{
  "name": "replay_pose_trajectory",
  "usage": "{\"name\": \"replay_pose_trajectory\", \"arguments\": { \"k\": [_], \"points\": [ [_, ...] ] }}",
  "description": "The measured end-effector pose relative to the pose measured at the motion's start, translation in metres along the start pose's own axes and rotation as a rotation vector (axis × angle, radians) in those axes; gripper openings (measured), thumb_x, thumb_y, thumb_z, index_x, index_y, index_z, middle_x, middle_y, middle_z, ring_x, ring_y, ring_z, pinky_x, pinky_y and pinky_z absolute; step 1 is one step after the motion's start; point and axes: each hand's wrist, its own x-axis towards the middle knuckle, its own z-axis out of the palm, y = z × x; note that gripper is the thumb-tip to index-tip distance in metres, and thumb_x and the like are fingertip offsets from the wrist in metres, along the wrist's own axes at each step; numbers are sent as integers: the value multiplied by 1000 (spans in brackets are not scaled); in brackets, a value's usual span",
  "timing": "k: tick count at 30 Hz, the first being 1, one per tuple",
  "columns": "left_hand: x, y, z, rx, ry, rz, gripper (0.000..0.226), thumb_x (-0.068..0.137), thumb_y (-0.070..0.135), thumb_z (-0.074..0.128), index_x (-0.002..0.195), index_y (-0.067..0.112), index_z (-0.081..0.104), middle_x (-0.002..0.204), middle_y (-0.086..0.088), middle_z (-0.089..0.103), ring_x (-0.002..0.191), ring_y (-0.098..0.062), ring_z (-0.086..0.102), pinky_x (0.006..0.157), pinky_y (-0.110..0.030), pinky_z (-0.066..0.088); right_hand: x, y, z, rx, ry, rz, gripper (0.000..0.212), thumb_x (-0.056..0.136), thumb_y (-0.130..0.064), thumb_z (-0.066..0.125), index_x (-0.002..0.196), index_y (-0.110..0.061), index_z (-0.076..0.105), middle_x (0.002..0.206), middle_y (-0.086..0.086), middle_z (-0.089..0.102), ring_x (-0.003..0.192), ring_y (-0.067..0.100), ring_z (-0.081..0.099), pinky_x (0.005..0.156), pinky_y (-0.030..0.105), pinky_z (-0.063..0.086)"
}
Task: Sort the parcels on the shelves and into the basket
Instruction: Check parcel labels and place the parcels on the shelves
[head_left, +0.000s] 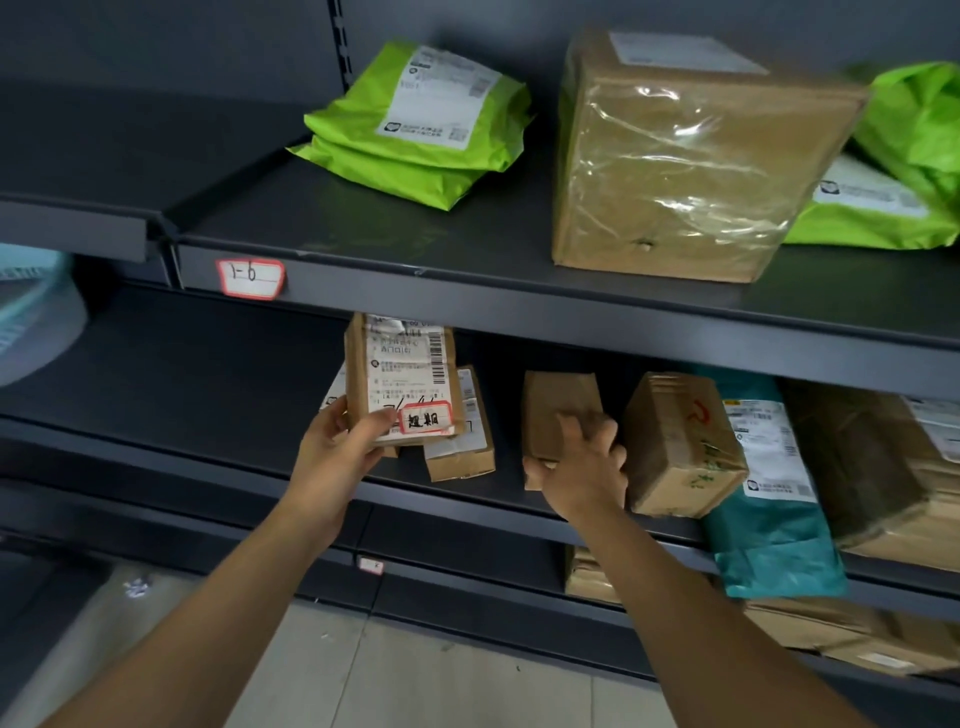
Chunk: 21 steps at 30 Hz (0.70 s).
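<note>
My left hand (340, 447) holds a flat cardboard parcel (400, 379) upright at the middle shelf (208, 395); its white shipping label carries a red-bordered sticker. Behind it lies another small labelled box (460, 447). My right hand (582, 462) grips a small plain brown box (558, 410) on the same shelf. Just right of that hand stands a taped brown box (680, 447) with red and green marks, then a teal mailer bag (769, 519) and a large brown parcel (883, 467).
The upper shelf (363, 234), tagged "1-6", carries a green mailer bag (415, 130), a big taped carton (691, 156) and more green bags (893, 192). Cardboard boxes (831, 629) lie on the lowest shelf. A pale basket (31, 312) shows at far left. Tiled floor below.
</note>
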Motion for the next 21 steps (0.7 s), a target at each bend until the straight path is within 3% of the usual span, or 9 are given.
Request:
{"name": "replay_pose_trajectory", "arguments": {
  "k": [2, 5, 7, 9, 12, 14, 17, 19, 21],
  "points": [
    [0, 0, -3, 3, -6, 10, 37, 87, 18, 63, 123, 17, 54, 113, -1, 68, 104, -13, 65, 92, -29, 48, -3, -2, 0, 3, 98, -1, 78, 80, -48, 65, 142, -28, 23, 144, 16, 12, 126, 37, 29, 100, 45, 37],
    [3, -2, -9, 15, -5, 19, 44, 85, 21, 65, 127, 18, 51, 114, 0, 67, 105, -14, 65, 97, -33, 47, -7, -9, 4, -242, 256, -134, 100, 68, -36, 79, 146, -19, 19, 148, 21, 19, 128, 38, 32, 102, 49, 34],
    [6, -3, -11, 17, -2, 18, 49, 84, 22, 66, 130, 17, 49, 115, 0, 67, 106, -14, 64, 99, -35, 47, -11, -13, 9, -344, 303, -240, 115, 45, -27, 91, 142, -13, 29, 139, 22, 41, 114, 38, 49, 92, 50, 44],
    [8, -5, -13, 20, -4, 12, 50, 84, 23, 66, 130, 17, 48, 116, -1, 66, 107, -15, 64, 101, -37, 46, -15, -13, 20, -301, 308, -404, 125, 28, -30, 95, 136, -11, 35, 125, 18, 57, 103, 35, 58, 83, 46, 51],
    [9, -9, -17, 34, -20, 11, 45, 84, 23, 66, 127, 20, 51, 116, -1, 66, 107, -15, 63, 101, -37, 45, -26, -13, 28, -146, 321, -535, 108, 50, -45, 90, 138, -14, 35, 128, 10, 57, 113, 29, 55, 90, 44, 49],
    [11, -12, -20, 38, -11, 7, 49, 83, 25, 67, 129, 19, 50, 117, 0, 65, 107, -14, 64, 101, -36, 46, -24, -10, 24, 33, 344, -405, 99, 65, -45, 81, 144, -15, 30, 141, 10, 44, 126, 30, 41, 101, 46, 42],
    [11, -16, -23, 38, -5, 7, 50, 84, 24, 66, 131, 18, 48, 115, 0, 66, 105, -12, 64, 100, -35, 46, -11, -4, 15, 327, 199, -104, 114, 67, -49, 79, 151, -17, 8, 154, 10, 17, 139, 31, 19, 112, 48, 27],
    [11, -19, -26, 41, 1, 2, 49, 85, 24, 66, 130, 18, 49, 114, 1, 66, 105, -13, 64, 100, -37, 46, -5, -3, 13, 457, 73, 30, 121, 66, -52, 78, 151, -21, -2, 155, 8, 17, 140, 31, 23, 110, 50, 31],
    [11, -21, -29, 59, -5, -11, 54, 80, 31, 70, 129, 20, 50, 115, 2, 66, 107, -14, 63, 101, -38, 45, -4, -6, 16, 463, 34, 67, 117, 68, -50, 75, 151, -20, -1, 148, 9, 28, 133, 30, 36, 102, 47, 41]
  ]
}}
